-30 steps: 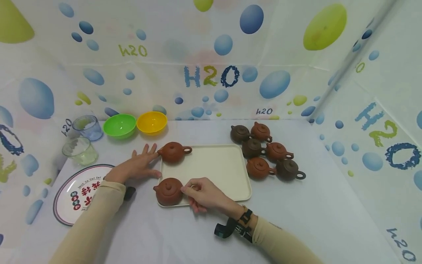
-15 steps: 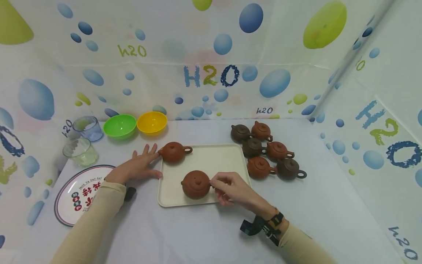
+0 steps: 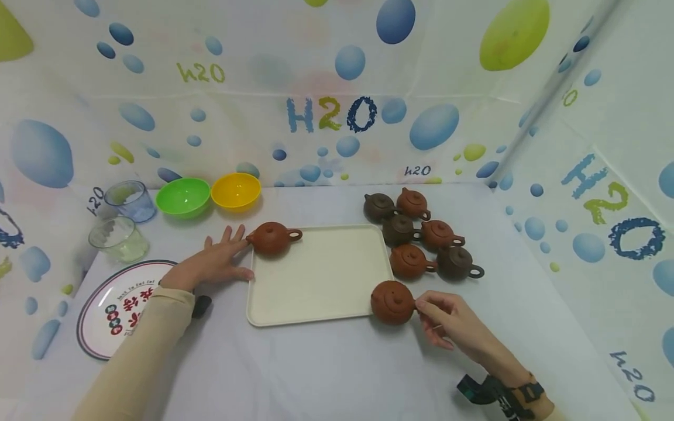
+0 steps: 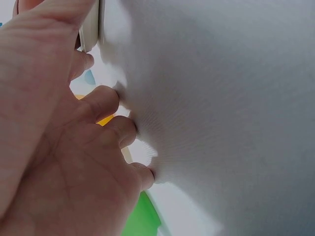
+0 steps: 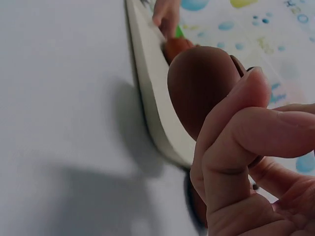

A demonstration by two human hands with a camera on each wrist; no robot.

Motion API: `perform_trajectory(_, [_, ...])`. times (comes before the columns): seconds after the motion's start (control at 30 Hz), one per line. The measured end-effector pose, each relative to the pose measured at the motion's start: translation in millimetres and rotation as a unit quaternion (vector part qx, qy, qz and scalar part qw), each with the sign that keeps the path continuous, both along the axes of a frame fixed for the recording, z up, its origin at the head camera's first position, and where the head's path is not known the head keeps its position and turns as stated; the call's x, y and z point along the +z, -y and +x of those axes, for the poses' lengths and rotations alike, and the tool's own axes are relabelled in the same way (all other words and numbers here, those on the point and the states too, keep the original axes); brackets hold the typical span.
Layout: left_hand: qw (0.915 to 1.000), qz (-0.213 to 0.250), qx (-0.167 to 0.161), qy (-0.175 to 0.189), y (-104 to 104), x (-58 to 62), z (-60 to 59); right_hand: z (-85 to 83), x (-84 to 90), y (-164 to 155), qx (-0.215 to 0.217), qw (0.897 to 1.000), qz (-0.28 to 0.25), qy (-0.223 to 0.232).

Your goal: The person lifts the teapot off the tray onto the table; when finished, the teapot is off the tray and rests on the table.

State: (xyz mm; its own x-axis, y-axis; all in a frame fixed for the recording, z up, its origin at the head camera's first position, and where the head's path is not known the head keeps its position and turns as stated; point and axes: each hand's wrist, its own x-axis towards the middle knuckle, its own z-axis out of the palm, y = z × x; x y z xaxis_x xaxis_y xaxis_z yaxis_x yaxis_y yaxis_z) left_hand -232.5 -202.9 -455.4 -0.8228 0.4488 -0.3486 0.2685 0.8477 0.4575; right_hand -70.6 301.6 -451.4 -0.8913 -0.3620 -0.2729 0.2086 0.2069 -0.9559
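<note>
My right hand (image 3: 450, 321) pinches the handle of a reddish-brown clay teapot (image 3: 392, 302) between thumb and fingers. The teapot overlaps the front right corner of a cream tray (image 3: 316, 280); in the right wrist view its rounded underside (image 5: 202, 83) shows raised over the tray's rim (image 5: 155, 113). A second reddish-brown teapot (image 3: 272, 238) stands on the tray's back left corner, spout leftward. Beside the tray's left edge, my left hand (image 3: 210, 266) has its fingers spread, with the thumb at the rim and the index finger near that teapot's spout. Its fingertips (image 4: 108, 98) touch the white cloth.
Several brown and dark teapots (image 3: 411, 262) cluster right of the tray. An oval plate with red lettering (image 3: 100, 304) lies left, partly under the left arm. Behind it are two glass bowls (image 3: 123, 242), a green bowl (image 3: 184, 199) and a yellow bowl (image 3: 236, 193).
My right hand has carried the teapot by its handle from the tray's front left corner rightward to the front right corner. The left hand and the second teapot have stayed in place.
</note>
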Motion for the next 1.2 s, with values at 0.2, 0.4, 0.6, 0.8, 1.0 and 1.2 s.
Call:
perform_trajectory(0.2, [1.0000,0.004,0.003,0.003,2,3.0,1.6,9.3,-1.0,-36,-0.041,0.999,0.029,0.001])
perform_trajectory(0.4, [1.0000,0.003,0.005,0.006,3,4.4,2.6,8.7,-9.1,-53,-0.054,0.998,0.039,0.014])
perform_trajectory(0.6, [1.0000,0.005,0.003,0.008,4,1.8,1.0,4.2,-16.5,-51,-0.050,0.997,0.048,0.035])
perform_trajectory(0.8, [1.0000,0.005,0.005,0.006,5,1.0,0.8,1.6,-12.0,-47,-0.059,0.994,0.079,0.040])
perform_trajectory(1.0, [0.9999,0.008,0.005,0.008,7,2.0,1.8,1.5,-9.0,-43,-0.073,0.992,0.093,0.049])
perform_trajectory(1.2, [0.9999,0.006,0.002,0.011,1,1.0,0.4,3.9,2.3,-48,-0.063,0.990,0.116,0.055])
